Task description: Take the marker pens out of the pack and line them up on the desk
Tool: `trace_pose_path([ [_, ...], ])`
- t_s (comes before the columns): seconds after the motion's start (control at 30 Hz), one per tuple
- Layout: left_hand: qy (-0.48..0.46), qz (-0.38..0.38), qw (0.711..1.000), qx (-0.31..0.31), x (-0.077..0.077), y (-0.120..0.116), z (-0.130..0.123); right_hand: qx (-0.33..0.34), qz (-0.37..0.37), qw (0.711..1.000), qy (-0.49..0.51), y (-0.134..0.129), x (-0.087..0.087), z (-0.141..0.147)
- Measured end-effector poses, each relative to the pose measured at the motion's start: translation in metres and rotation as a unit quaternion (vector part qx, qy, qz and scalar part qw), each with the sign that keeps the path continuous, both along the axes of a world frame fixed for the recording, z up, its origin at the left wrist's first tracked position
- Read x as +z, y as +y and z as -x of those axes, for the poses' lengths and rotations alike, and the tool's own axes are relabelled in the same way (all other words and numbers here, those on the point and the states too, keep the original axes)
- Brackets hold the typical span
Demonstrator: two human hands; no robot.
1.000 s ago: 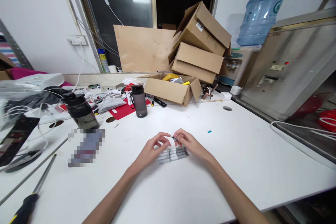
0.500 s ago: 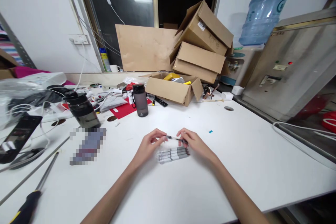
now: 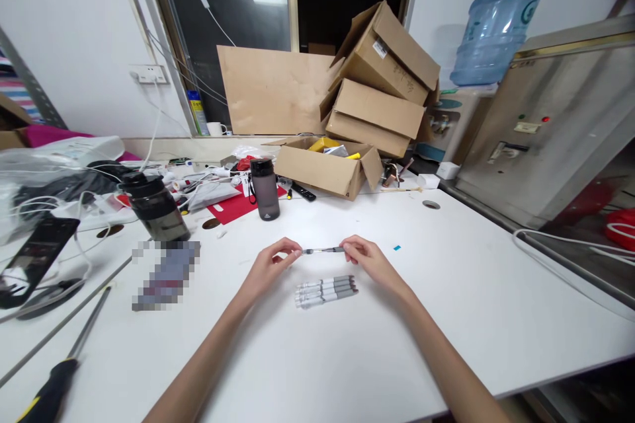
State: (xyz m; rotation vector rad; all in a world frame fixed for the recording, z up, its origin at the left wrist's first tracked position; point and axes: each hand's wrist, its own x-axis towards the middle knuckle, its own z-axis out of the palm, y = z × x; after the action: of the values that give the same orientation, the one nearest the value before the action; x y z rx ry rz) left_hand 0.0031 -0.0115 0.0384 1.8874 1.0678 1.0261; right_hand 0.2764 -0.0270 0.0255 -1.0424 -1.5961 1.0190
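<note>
A slim pen (image 3: pixel 323 250) with dark ends and a lighter middle stretches level between my two hands, above the white table. Fingertips of my left hand (image 3: pixel 276 262) pinch its left end. The grey right end is pinched by my right hand (image 3: pixel 363 255). Just below, several white and grey pens (image 3: pixel 326 291) lie side by side on the table, touching each other, with dark tips toward the right. Neither hand touches that row. Whether the held pen is in one piece or pulled apart I cannot tell.
On the white table (image 3: pixel 397 350) stand a grey bottle (image 3: pixel 266 190) and a dark shaker bottle (image 3: pixel 156 208). A screwdriver (image 3: pixel 74 350) lies at the left front. An open cardboard box (image 3: pixel 317 172) sits behind. A small blue piece (image 3: pixel 397 248) lies to the right.
My hands have moved apart, the left one toward the left, and risen slightly. The pen has levelled out and more of it shows between them. The row of pens has stayed put.
</note>
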Motion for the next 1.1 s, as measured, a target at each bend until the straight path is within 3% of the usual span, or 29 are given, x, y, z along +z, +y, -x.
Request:
trace_pose_path([
  [0.3,0.136,-0.005,0.990,-0.041,-0.011,0.004,0.010,0.033,0.019,0.991,-0.127,0.000,-0.021,-0.006],
  [0.57,0.166,0.017,0.982,-0.092,-0.016,0.003,0.014,0.023,-0.021,0.971,-0.237,0.004,-0.028,-0.004],
  [1.1,0.176,0.025,0.978,-0.111,-0.017,0.003,0.015,0.031,-0.029,0.971,-0.236,0.000,-0.023,-0.002],
])
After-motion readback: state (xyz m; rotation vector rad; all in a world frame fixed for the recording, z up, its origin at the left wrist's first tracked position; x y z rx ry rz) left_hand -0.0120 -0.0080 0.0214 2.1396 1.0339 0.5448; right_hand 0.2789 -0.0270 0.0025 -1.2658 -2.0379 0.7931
